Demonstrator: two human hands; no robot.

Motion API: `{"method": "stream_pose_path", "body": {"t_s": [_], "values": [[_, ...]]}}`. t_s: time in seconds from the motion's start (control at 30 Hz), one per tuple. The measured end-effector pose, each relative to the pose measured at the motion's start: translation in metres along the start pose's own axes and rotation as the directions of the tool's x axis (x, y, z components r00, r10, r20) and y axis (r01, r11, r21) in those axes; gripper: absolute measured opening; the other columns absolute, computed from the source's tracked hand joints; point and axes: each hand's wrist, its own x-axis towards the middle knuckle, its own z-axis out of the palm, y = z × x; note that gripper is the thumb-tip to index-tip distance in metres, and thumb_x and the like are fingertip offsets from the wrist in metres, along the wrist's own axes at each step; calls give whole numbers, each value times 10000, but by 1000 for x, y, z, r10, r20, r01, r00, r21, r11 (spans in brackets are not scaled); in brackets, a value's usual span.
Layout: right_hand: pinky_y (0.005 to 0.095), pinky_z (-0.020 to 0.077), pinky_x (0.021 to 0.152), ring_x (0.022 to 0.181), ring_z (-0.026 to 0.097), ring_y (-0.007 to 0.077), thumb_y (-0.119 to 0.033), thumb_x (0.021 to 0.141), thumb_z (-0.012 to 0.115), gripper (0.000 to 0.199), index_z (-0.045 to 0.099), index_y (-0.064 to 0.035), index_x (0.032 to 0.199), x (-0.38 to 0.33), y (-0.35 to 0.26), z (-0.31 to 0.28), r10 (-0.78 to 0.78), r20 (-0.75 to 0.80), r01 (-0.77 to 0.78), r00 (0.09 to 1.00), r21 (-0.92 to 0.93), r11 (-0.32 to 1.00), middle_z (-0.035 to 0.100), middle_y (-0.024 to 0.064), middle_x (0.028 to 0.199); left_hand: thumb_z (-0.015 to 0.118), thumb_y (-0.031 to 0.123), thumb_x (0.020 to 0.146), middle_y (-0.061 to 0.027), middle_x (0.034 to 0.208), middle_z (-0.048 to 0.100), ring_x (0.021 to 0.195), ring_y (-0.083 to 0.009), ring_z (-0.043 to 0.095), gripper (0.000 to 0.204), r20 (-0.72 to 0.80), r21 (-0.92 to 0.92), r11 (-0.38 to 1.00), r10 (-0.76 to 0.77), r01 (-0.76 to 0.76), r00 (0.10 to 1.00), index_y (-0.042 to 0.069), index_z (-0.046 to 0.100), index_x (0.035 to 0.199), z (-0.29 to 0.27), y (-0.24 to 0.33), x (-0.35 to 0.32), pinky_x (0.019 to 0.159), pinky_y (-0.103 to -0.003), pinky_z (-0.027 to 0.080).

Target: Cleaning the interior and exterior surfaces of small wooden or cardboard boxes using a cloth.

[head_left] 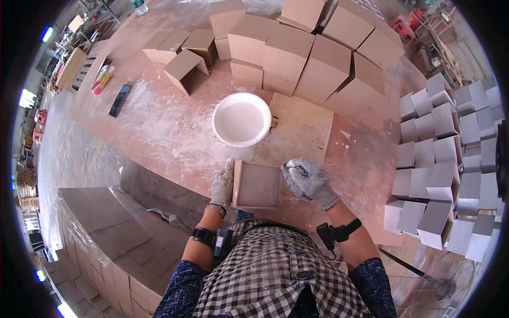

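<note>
A small open wooden box (258,185) lies on the worktable (159,132) just in front of me, its grey inside facing up. My left hand (223,185), in a grey knit glove, grips the box's left wall. My right hand (307,178), also gloved, rests at the box's upper right corner with fingers curled; whether it holds a small tool I cannot tell. A white bowl (242,119) of white paste stands just beyond the box, next to a flat wooden board (302,130).
Plain brown boxes (297,47) are stacked at the back of the table. Grey-white coated boxes (440,159) stand in rows on the right. A dark flat remote-like object (120,100) and tubes (102,77) lie at the far left. Plastic-wrapped panels (106,233) sit at lower left.
</note>
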Motion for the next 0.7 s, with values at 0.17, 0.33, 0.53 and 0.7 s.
{"method": "stream_pose_path", "body": {"t_s": [0.17,0.33,0.53,0.7], "values": [[303,515,613,693,624,186,-120,881,606,121,629,-40,968,-3,23,6,-243,-4,214,970,-468,858,660,82,851,387,691,889,-223,953,675,964,-347,628,789,-29,66,998,17,-15,999,-32,670,1025,-2,21,-6,883,-403,444],[409,519,659,771,641,305,-185,831,608,156,650,-88,945,-46,23,19,-356,417,547,837,-663,512,654,128,849,407,720,862,-198,951,684,952,-324,635,809,-56,95,995,-33,38,998,-26,676,1020,-4,24,-7,879,-394,449],[434,500,632,716,620,293,-253,844,602,175,607,-106,938,-21,9,22,-388,382,497,839,-828,258,629,122,809,390,718,871,-193,905,689,923,-327,642,811,-39,104,994,23,-18,999,-28,679,1004,-6,10,2,876,-396,451],[439,496,635,729,626,299,-271,849,601,175,613,-121,938,31,-3,15,-476,93,272,875,-907,323,638,130,797,373,686,898,-215,926,679,921,-330,635,777,-58,136,991,17,-9,998,-22,679,995,-5,25,-12,864,-406,448]]}}
